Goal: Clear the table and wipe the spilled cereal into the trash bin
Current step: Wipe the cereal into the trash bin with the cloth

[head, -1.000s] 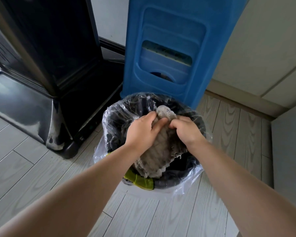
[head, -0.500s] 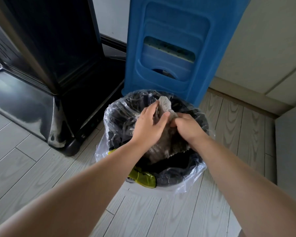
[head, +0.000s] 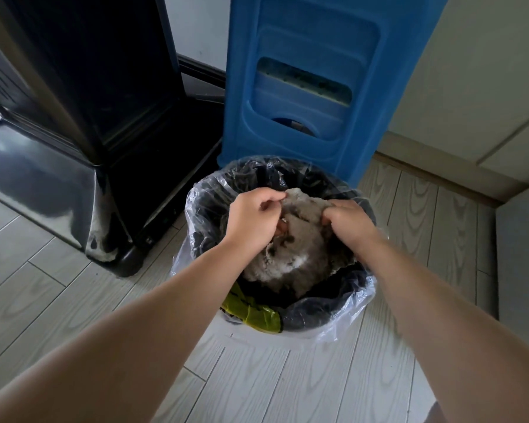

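A round black trash bin (head: 306, 317), lined with a clear plastic bag, stands on the floor below me. Over its mouth hangs a fluffy grey-white cloth (head: 300, 245) with dark crumbs and a pale smear in its folds. My left hand (head: 252, 219) pinches the cloth's top left edge. My right hand (head: 350, 225) grips its top right edge, so the cloth is spread between them. A yellow-green wrapper (head: 251, 312) lies at the bin's near rim.
A black appliance base (head: 74, 166) stands left of the bin. A tall blue plastic stool (head: 303, 71) is right behind it. A pale cabinet wall (head: 471, 87) runs along the right. The floor (head: 58, 300) is grey wood-look planks.
My hands have pulled apart, and the bunched cloth has opened out over the bin, showing crumbs inside. My left hand went from flat against the cloth to pinching its edge.
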Motion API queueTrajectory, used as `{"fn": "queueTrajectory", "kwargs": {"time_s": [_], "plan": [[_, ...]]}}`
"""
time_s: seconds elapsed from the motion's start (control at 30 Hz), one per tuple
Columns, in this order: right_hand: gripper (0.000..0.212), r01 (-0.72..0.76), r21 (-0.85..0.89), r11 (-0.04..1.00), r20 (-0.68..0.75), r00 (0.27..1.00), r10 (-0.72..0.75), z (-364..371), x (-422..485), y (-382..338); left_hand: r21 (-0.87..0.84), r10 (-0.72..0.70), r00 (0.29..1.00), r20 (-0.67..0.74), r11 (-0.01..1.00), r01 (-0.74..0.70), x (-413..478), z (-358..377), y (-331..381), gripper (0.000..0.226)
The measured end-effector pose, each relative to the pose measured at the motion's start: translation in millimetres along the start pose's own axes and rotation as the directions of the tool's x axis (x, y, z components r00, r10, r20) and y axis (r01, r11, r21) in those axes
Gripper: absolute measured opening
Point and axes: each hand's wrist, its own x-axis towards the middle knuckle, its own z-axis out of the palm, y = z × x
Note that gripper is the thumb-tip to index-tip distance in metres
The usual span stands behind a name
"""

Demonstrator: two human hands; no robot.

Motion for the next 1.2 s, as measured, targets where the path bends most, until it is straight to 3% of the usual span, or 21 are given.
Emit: {"fn": "queueTrajectory", "kwargs": {"time_s": [0.07, 0.13, 0.2, 0.3, 0.53, 0.63, 0.77, 0.87, 0.93, 1.03, 1.2], "plan": [[0.025, -0.006, 0.015, 1.0, -0.038, 0.999, 0.007, -1, 2, -1, -0.046, -0.059, 0.998, -0.035, 0.997, 0.058, 1, -2, 1, 0.031], [0.021, -0.014, 0.024, 1.0, -0.056, 0.998, 0.016, -2, 2, -3, 0.054, -0.042, 0.999, -0.022, 0.998, 0.043, 1, -2, 3, 0.036], [0.021, -0.024, 0.027, 0.999, -0.033, 0.999, 0.025, 1, 0, -5, 0.104, -0.017, 0.998, 0.062, 0.995, 0.01, 0, -1, 4, 0.043], [0.026, -0.004, 0.027, 1.0, 0.029, 1.0, 0.003, 5, -5, -9, 0.019, -0.022, 0.981, 0.191, 1.0, 0.019, 0, 4, 3, 0.059], [0.031, 0.057, 0.078, 0.995, -0.06, 0.997, -0.052, 3, -4, -11, 0.165, 0.059, 0.991, 0.121, 0.983, -0.079, 4, 6, 2, 0.031], [0.03, 0.059, -0.009, 0.998, -0.124, 0.991, -0.059, -5, 2, -10, 0.191, 0.058, 0.99, 0.127, 0.978, -0.082, 6, 4, 1, 0.022], [0.02, -0.023, 0.082, 0.996, -0.228, 0.973, 0.041, -12, 4, -10, 0.237, 0.049, 0.997, 0.053, 0.97, -0.06, 7, -2, 1, 0.032], [0.028, 0.061, 0.039, 0.997, -0.163, 0.985, -0.053, -3, -1, -16, 0.134, 0.033, 0.987, 0.155, 0.989, -0.054, 4, 0, -1, 0.068], [0.027, 0.095, 0.113, 0.989, -0.081, 0.993, -0.086, 6, -10, -23, 0.094, 0.032, 0.978, 0.209, 0.994, -0.052, 0, 4, 0, 0.081], [0.033, 0.112, 0.226, 0.968, 0.035, 0.992, -0.123, 12, -19, -27, 0.162, 0.084, 0.975, 0.204, 0.98, -0.118, -2, 9, 1, 0.06], [0.024, 0.109, 0.188, 0.976, -0.035, 0.994, -0.105, 4, -17, -25, 0.26, 0.242, 0.959, 0.15, 0.926, -0.275, -1, 2, 0, 0.026]]}}
